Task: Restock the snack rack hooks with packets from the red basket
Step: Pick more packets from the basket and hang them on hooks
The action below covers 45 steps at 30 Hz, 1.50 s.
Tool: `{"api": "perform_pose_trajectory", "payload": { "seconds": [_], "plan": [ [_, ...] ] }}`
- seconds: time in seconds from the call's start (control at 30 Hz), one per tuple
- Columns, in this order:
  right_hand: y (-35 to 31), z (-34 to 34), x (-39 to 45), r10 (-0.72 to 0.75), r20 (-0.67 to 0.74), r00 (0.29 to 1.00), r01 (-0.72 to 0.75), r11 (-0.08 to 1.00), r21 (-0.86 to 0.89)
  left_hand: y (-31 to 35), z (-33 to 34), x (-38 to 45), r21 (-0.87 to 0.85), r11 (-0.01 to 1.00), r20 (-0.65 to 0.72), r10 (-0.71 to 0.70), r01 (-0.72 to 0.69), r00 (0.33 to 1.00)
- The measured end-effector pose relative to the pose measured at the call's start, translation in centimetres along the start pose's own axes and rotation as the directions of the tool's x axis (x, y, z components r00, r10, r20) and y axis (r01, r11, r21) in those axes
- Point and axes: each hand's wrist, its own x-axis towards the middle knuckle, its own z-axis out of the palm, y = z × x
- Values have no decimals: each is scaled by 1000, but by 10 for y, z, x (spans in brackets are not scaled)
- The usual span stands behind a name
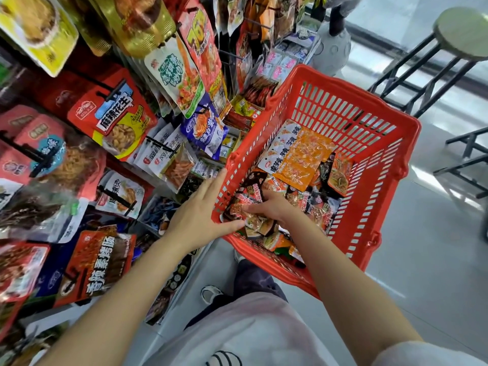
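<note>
- Red and yellow foil crowds the snack rack (100, 122) to the left of both my hands, packets hanging in tiers from black hooks (116, 92), a red peanut bag (116, 122) among the biggest of them.
- Red plastic basket (343, 109) sits to the right of the rack, its slatted walls rising around my right hand and its near-left rim running just under my left.
- Grey floor (435, 247) spreads beyond the basket on the far side from my grip, with a round-topped stool (462, 30) on black legs well away, up past the basket's far corner.
- Orange packets (298, 157) lie fanned in the basket just beyond my right fingers, white-headed and overlapping one another.
- My left hand (200, 215) lies flat with fingers straight and together, pointing at the basket's left wall, the thumb reaching over the rim; it holds nothing.
- My right hand (272, 207) is down inside the basket, fingers curled onto a small red-and-orange packet (243, 204) on top of the pile; it looks like a pinch, though the wrapper blurs where my fingertips meet it.
- Dark small packets (319, 204) lie loose just right of that hand, touching my wrist side.
</note>
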Motion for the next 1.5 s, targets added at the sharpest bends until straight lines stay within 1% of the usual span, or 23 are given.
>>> {"api": "perform_pose_trajectory", "payload": {
  "seconds": [0.1, 0.2, 0.23, 0.3, 0.37, 0.43, 0.5, 0.53, 0.67, 0.73, 0.9, 1.0, 1.07, 1.13, 1.17, 1.2, 1.23, 1.3, 1.37, 1.43, 1.5],
  "plan": [
    [7, 3, -1, 46, -102, 994, -27, 985, 172, 0, 0, 0, -13, 1000, 6, 1, -1, 1000],
    [15, 6, 4, 89, -305, 948, 6, 955, 295, 1, 0, 0, -27, 999, 8, 16, -16, 1000],
    [14, 7, 6, 95, -350, 932, 32, 939, 342, 0, 0, 0, -29, 999, 11, 17, -17, 1000],
    [11, 6, 7, 95, -406, 909, 64, 931, 360, 0, -2, -1, -32, 999, 13, 17, -16, 1000],
    [9, -1, 8, 99, -408, 908, 49, 940, 338, 0, -3, -1, -43, 999, 7, 18, -18, 1000],
    [6, -11, 6, 66, -364, 929, 20, 973, 229, 1, -3, -2, -54, 998, 8, 20, -19, 1000],
    [9, -23, 7, 24, -361, 932, 18, 994, 112, 2, -3, -3, -57, 998, 9, 21, -21, 1000],
    [8, -26, 5, 27, -360, 933, 10, 995, 101, 2, -3, -3, -60, 998, 9, 22, -22, 1000],
    [6, -25, 11, 110, -276, 955, -54, 978, 203, 0, -2, -2, -75, 997, 5, 15, -15, 1000],
    [-1, -19, 15, 126, -264, 956, -57, 966, 254, 1, -2, -2, -65, 998, 1, 9, -9, 1000],
    [-13, -15, 19, 147, -335, 931, -18, 933, 359, 3, -3, -3, -64, 998, 3, 0, 0, 1000],
    [-10, -29, 10, 124, -388, 913, 22, 936, 352, 4, -4, -4, -46, 999, 9, -3, 4, 1000],
    [-9, -43, 0, 61, -414, 908, 76, 948, 308, 6, -5, -4, -38, 999, 12, -8, 8, 1000],
    [-10, -59, -12, -47, -415, 908, 142, 969, 202, 7, -6, -4, -26, 1000, 22, -14, 15, 1000],
    [-11, -67, -18, -115, -384, 916, 171, 979, 115, 8, -8, -4, -22, 1000, 33, -18, 19, 999],
    [-11, -72, -20, -169, -321, 932, 185, 983, 20, 8, -9, -5, -21, 1000, 47, -22, 23, 999],
    [-12, -74, -22, -189, -233, 954, 172, 981, -91, 9, -10, -5, -18, 1000, 58, -22, 23, 998],
    [-16, -62, -24, -179, -81, 981, 143, 933, -331, 10, -12, -6, -11, 1000, 71, -19, 19, 997],
    [-12, -42, -14, -157, -15, 988, 128, 856, -501, 11, -13, -6, -11, 1000, 74, -14, 15, 997],
    [-8, -22, -8, -162, -14, 987, 122, 791, -600, 12, -12, -6, -13, 1000, 72, -8, 9, 997],
    [-5, -8, -5, -168, 8, 986, 135, 762, -633, 10, -11, -5, -12, 1000, 68, -11, 12, 998]
  ]
}}
